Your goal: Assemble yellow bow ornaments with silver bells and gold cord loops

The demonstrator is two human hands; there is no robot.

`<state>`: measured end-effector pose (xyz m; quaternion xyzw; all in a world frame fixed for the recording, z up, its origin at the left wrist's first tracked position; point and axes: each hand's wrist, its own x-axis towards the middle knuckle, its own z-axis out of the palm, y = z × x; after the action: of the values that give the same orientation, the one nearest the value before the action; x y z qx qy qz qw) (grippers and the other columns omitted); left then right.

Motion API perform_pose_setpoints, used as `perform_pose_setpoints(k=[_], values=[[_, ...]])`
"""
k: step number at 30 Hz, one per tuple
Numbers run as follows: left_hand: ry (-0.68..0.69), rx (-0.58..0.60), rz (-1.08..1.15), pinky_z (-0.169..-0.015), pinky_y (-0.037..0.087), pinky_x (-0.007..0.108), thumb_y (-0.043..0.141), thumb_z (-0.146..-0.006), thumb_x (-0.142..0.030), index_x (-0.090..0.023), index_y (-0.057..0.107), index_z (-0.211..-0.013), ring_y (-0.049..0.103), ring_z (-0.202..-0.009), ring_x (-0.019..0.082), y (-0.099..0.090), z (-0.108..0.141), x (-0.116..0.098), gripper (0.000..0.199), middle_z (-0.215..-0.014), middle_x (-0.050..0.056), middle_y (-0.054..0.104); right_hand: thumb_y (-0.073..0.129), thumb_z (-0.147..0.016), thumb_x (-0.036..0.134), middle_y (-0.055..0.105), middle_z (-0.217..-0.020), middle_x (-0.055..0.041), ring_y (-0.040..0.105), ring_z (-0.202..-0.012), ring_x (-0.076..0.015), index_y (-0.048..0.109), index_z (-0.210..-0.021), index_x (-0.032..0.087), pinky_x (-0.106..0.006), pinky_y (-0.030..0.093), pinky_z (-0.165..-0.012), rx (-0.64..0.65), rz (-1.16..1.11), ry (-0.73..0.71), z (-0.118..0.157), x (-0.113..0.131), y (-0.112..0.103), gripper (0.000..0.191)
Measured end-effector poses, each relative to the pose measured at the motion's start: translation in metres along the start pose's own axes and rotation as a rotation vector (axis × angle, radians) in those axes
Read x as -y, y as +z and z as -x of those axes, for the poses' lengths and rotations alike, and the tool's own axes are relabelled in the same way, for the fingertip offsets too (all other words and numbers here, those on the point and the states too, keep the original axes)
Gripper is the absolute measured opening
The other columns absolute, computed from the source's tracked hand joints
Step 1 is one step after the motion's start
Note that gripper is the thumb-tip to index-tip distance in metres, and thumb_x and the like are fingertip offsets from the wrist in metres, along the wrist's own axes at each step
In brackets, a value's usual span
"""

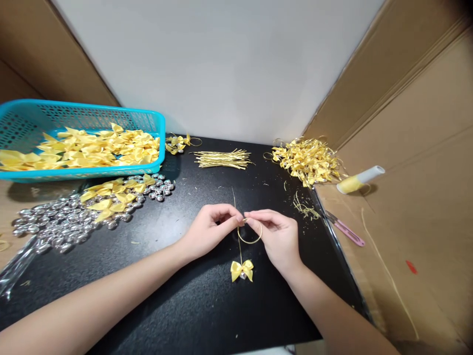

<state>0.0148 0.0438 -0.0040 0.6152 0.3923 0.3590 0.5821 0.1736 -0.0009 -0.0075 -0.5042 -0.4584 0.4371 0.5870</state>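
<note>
Both hands meet over the middle of the black table. Thumb and fingers of my left hand pinch a thin gold cord where it crosses itself. The fingertips of my right hand are closed on the same cord, beside the left fingertips. Between and below them the cord forms a round loop. One end runs down to a yellow ribbon bow with a small silvery bell or bead under its knot, lying on the table. Another thin end sticks up beyond the hands. The exact crossing is hidden by the fingertips.
Left stands a blue basket of yellow bows. Before it lie silver beads with loose bows on top. Cut gold cords lie at the back, finished bow loops at back right. Pink-handled scissors or cutter and a cord-wound tube are right.
</note>
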Motion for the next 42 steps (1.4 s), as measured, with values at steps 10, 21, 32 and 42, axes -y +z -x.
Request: perform_pose_setpoints(k=[10,21,32,42], values=[[-0.180,0.143,0.183,-0.054,0.036,0.023,0.067,-0.074,-0.037,-0.016,0.070,-0.062,0.045,-0.054,0.010,-0.003,-0.004,-0.002,0.025,-0.063,0.004,0.066,0.077,-0.070,0.014,0.078,-0.079,-0.0025,0.073,-0.075,-0.0190,0.079,-0.075,0.027,-0.032,0.060,-0.071,0.010,0.005,-0.041,-0.001,-0.002,-0.001,0.014],[0.017,0.126,-0.186,-0.058,0.040,0.023,0.058,-0.085,-0.033,-0.013,0.069,-0.073,0.053,-0.061,0.012,-0.004,0.000,-0.005,0.026,-0.068,0.003,0.066,0.076,-0.072,0.012,0.078,-0.080,-0.0006,0.073,-0.076,-0.0162,0.079,-0.078,0.028,-0.028,0.061,-0.071,0.027,-0.003,-0.081,-0.001,-0.005,-0.002,0.017],[0.328,0.165,-0.462,-0.059,0.042,0.022,0.059,-0.088,-0.024,-0.013,0.072,-0.081,0.055,-0.060,0.010,-0.010,0.001,-0.008,0.019,-0.072,0.004,0.067,0.076,-0.072,0.013,0.078,-0.080,-0.0019,0.073,-0.076,-0.0173,0.079,-0.077,0.026,-0.030,0.060,-0.071,0.027,0.019,-0.097,-0.002,-0.006,-0.002,0.015],[0.167,0.033,-0.452,-0.054,0.036,0.023,0.059,-0.084,-0.028,-0.015,0.072,-0.073,0.051,-0.057,0.012,-0.011,0.001,-0.010,0.022,-0.062,0.002,0.064,0.076,-0.073,0.016,0.070,-0.088,-0.0028,0.068,-0.077,-0.0153,0.072,-0.089,0.022,-0.030,0.058,-0.073,0.000,0.110,-0.211,-0.001,-0.006,-0.002,0.018]])
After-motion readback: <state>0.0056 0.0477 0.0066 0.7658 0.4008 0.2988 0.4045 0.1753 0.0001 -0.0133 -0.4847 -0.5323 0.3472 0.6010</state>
